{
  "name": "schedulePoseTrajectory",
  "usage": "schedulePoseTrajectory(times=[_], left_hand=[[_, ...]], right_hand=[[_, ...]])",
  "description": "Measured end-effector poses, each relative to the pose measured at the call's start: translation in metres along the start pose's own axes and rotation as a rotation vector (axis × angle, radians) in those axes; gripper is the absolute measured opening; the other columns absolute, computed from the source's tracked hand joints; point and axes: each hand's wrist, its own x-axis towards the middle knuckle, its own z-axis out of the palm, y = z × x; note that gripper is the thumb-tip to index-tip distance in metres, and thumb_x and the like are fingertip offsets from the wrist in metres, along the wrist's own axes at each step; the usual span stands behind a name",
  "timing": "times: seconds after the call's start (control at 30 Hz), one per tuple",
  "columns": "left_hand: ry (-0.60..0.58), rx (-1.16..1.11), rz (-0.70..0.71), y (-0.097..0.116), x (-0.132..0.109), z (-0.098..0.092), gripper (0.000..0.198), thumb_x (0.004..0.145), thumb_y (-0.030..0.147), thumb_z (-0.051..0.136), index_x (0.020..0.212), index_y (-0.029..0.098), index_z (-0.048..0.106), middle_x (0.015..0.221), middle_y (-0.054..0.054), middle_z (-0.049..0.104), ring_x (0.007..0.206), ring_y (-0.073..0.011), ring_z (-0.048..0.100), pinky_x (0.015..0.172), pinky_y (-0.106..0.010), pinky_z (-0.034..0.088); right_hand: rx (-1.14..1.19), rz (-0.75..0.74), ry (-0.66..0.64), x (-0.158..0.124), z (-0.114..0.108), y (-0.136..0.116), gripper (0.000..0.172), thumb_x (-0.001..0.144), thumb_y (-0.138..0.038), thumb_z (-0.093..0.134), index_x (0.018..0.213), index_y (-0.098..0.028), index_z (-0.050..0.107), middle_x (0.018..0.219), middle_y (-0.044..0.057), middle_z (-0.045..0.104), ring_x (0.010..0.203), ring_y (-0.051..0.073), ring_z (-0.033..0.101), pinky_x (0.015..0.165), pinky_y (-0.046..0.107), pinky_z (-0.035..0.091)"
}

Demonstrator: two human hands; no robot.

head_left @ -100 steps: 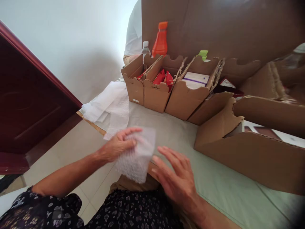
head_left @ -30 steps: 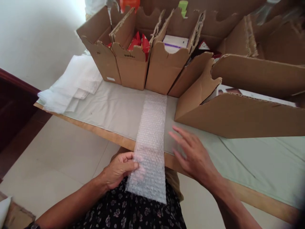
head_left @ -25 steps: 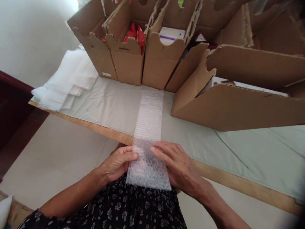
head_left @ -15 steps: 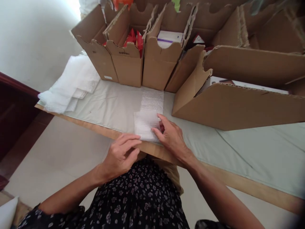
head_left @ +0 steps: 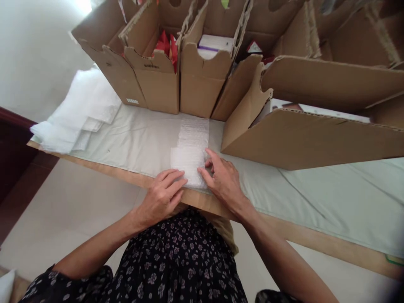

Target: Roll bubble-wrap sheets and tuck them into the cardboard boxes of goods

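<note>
A strip of bubble wrap [head_left: 191,147] lies on the pale green table cover [head_left: 315,198], its near end folded back over itself at the table's front edge. My left hand [head_left: 161,195] rests with fingers stretched flat on the fold's near left corner. My right hand [head_left: 222,181] presses down on the fold's right side with fingers bent. Neither hand lifts the wrap.
Open cardboard bins [head_left: 158,71] stand in a row behind the wrap, holding red packets [head_left: 164,44] and a white box [head_left: 211,44]. A long cardboard tray [head_left: 309,134] lies to the right. A stack of white sheets [head_left: 78,113] sits at the table's left end.
The strip was laid out flat from the bins to my lap. Both hands then folded its hanging near end up onto the table and now press the fold down.
</note>
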Motion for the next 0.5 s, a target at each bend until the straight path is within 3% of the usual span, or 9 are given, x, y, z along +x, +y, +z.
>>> schedulePoseTrajectory(times=[0.23,0.5], left_hand=[[0.02,0.05,0.018,0.0,0.003,0.001,0.027,0.098,0.01,0.062,0.123,0.017,0.068,0.129,-0.014,0.073,0.127,-0.0309,0.064,0.106,-0.053,0.059],[-0.005,0.037,0.078,0.0,0.01,0.005,0.022,0.097,0.012,0.064,0.118,0.015,0.069,0.124,-0.014,0.075,0.123,-0.0318,0.065,0.103,-0.053,0.059]], right_hand=[[0.006,-0.081,0.133,-0.006,0.0,0.001,0.038,0.094,-0.018,0.053,0.13,-0.017,0.065,0.092,0.005,0.076,0.077,0.019,0.067,0.079,0.035,0.046],[-0.001,0.014,0.057,-0.011,0.0,0.005,0.051,0.086,-0.019,0.053,0.136,-0.015,0.061,0.083,0.003,0.074,0.071,0.019,0.065,0.078,0.036,0.047]])
